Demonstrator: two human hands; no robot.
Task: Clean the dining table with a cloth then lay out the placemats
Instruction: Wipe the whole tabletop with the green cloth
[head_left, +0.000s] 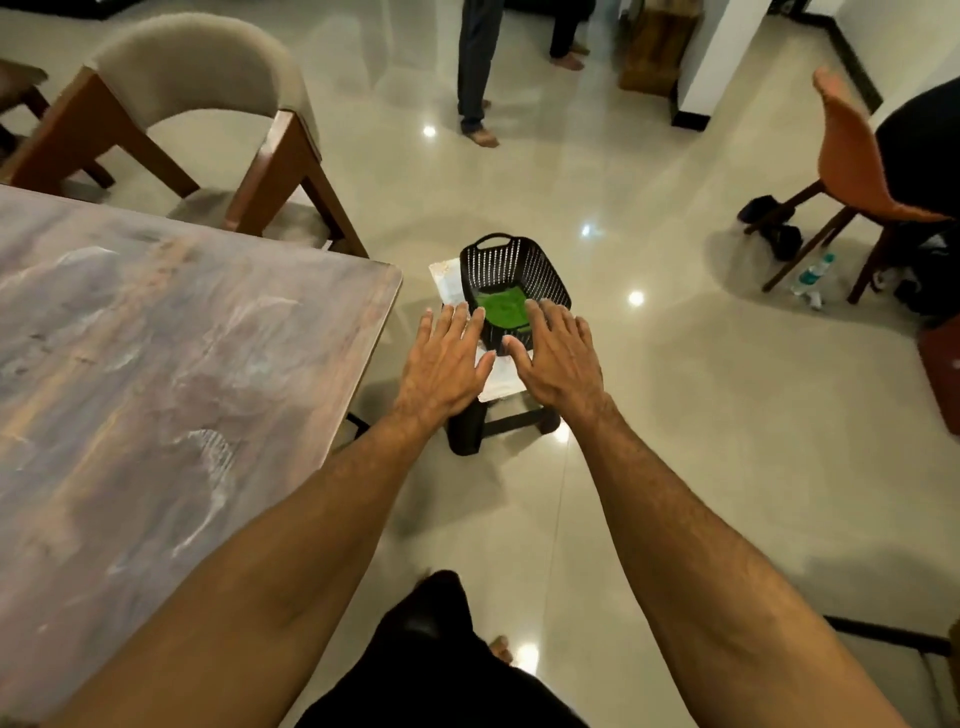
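While both hands, left (445, 358) and right (558, 358), hover spread and empty at center frame, the green cloth (503, 310) lies inside the black basket (511, 267). Best pinch it with one hand, then turn to the surface (171, 332) at left.

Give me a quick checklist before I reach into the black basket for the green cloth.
1. Green cloth lying in the black basket: ok.
2. Left hand open and empty: ok.
3. Right hand open and empty: ok.
4. Both hands above the basket's near rim, not yet touching the cloth: ok.
5. Basket sits steady on the black stool: cannot tell.
6. Dining table top free of objects in the visible part: ok; the rest is out of view.
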